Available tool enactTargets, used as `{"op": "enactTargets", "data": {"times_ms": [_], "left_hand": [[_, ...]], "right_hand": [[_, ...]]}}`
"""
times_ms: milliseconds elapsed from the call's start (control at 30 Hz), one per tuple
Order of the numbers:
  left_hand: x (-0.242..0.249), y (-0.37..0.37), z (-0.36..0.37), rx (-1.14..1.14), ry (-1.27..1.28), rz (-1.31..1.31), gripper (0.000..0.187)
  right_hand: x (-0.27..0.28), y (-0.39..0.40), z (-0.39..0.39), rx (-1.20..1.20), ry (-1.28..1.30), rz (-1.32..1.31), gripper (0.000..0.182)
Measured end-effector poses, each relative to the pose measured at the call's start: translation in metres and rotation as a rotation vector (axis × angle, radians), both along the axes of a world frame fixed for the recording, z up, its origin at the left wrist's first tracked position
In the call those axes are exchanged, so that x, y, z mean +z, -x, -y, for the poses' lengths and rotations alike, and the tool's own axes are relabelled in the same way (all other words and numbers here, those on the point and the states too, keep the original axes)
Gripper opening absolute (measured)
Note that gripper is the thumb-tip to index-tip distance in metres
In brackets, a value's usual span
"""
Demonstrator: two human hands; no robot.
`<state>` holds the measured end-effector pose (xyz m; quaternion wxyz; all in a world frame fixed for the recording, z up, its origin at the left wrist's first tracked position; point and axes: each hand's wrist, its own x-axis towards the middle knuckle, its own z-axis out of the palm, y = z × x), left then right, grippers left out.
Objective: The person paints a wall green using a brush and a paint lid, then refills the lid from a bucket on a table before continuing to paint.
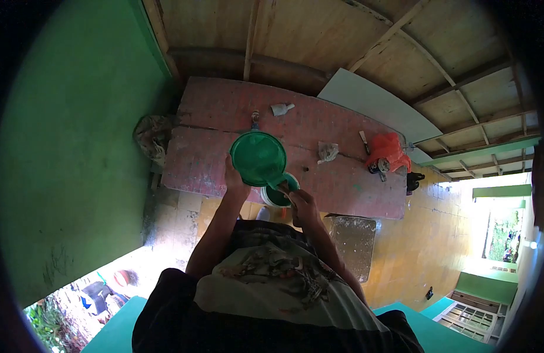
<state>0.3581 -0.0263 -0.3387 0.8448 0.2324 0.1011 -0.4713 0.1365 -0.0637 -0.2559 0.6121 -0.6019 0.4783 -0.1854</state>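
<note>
My left hand (235, 180) grips the left edge of a round green lid (257, 156), its face wet-looking and rimmed. In my right hand (305, 206) is a paintbrush (277, 180) with green paint on its head, which touches the lid's lower right edge. Below them stands a white bucket (265, 196) with dark green paint (278, 197) inside, partly hidden by the lid and brush. My fingers wrap round the brush handle.
A worn reddish table (213, 156) lies ahead, bearing a small whitish brush (281, 109), a crumpled plastic bag (327, 152), a scraper (364, 141), a red bag (388, 152) and a can (378, 167). A green wall (89, 129) rises at left; a speckled board (353, 244) sits right.
</note>
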Motion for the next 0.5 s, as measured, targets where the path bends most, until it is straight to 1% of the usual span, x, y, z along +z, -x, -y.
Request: {"op": "enactTargets", "data": {"times_ms": [33,100,133,200,233,300,367,400,467,500], "left_hand": [[-0.003,0.0,0.0,0.004,0.016,0.01,0.055],[-0.004,0.002,0.001,0.007,0.03,0.016,0.055],[-0.001,0.002,0.0,0.004,-0.005,-0.018,0.054],[0.004,0.0,-0.001,0.0,-0.041,-0.05,0.054],[0.006,0.0,-0.001,0.007,-0.05,-0.015,0.053],[0.009,0.001,-0.001,0.013,-0.058,0.019,0.053],[0.009,-0.001,-0.002,-0.007,0.005,-0.016,0.055],[0.01,-0.002,-0.003,-0.008,0.006,-0.017,0.055],[0.011,-0.001,-0.005,-0.022,0.041,-0.013,0.057],[0.009,0.0,-0.005,-0.022,0.04,-0.014,0.057]], "right_hand": [[-0.006,0.004,0.001,0.047,0.125,-0.036,0.022],[-0.013,0.012,0.002,0.094,0.248,-0.076,0.022],[-0.015,0.014,0.002,0.16,0.384,-0.034,0.022],[-0.018,0.013,0.003,0.225,0.518,0.011,0.022],[-0.021,0.008,0.005,0.243,0.775,0.068,0.021],[-0.015,0.01,0.003,0.259,1.034,0.122,0.021],[0.032,0.001,-0.016,-0.065,0.014,-0.107,0.019],[0.036,0.0,-0.017,-0.065,0.015,-0.107,0.019],[0.04,0.0,-0.02,-0.145,-0.14,-0.042,0.018],[0.039,0.002,-0.02,-0.145,-0.141,-0.044,0.018]]}}
